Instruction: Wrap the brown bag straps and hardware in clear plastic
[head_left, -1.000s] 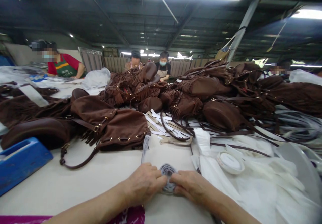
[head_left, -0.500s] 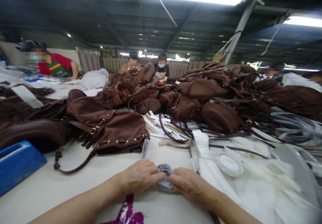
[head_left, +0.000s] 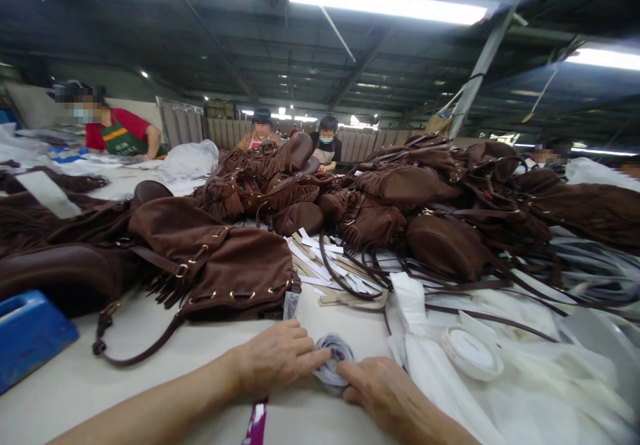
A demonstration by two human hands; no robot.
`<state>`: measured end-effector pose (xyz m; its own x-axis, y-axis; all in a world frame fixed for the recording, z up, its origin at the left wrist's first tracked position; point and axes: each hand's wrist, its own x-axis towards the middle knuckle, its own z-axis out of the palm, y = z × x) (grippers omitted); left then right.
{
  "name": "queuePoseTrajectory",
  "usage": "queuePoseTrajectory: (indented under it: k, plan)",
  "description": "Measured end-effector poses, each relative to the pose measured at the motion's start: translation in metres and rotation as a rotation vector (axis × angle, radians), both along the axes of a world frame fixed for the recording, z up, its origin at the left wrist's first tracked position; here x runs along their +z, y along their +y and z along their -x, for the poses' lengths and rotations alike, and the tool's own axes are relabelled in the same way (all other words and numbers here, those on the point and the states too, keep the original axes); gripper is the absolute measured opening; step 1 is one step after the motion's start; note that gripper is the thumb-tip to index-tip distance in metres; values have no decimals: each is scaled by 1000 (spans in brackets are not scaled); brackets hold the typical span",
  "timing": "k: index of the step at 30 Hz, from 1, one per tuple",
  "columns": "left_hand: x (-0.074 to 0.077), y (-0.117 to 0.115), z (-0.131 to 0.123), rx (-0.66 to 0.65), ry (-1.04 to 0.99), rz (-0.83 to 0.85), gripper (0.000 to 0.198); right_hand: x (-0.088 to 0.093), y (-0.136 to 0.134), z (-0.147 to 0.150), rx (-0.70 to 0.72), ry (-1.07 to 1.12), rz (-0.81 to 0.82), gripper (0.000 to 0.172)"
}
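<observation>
Pinching grey coil [head_left: 341,348], left hand [head_left: 275,357] and right hand [head_left: 381,390], brown bags [head_left: 245,262] behind, strips [head_left: 316,260] between

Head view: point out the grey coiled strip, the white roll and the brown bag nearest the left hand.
Grey coiled strip [head_left: 342,347]: head view, on its upper-right windings.
White roll [head_left: 469,346]: head view, on its flat face.
Brown bag [head_left: 243,264]: head view, on its fabric side.

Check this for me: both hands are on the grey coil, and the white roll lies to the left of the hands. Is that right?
Not quite: the white roll lies to the right of the hands, as the head view shows. The left hand and right hand are on the grey coil.
</observation>
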<state>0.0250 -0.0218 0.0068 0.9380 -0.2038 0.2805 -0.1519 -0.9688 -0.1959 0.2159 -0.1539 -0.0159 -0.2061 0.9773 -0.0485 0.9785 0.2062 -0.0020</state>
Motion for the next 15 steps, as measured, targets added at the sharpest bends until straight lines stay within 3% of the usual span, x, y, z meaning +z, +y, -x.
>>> queuePoseTrajectory:
  k: [3,6,8,10,12,15]
  plan:
    - [1,6,-2,32,11,20,21,8,1,-3,13,-1,15,8]
    - [-10,-4,-10,72,-23,65,3,14,-2,11,-117,-25,25,18]
    - [-21,-15,-15,102,-80,95,9,14,-2,23,-231,-37,28,21]
    - [-27,-23,-18,129,-127,110,12,12,1,30,-294,-23,29,13]
    - [-28,-23,-18,132,-140,115,16,10,6,28,-278,24,34,6]
    - [-18,-11,-11,53,-97,121,13,8,11,13,-128,111,50,4]
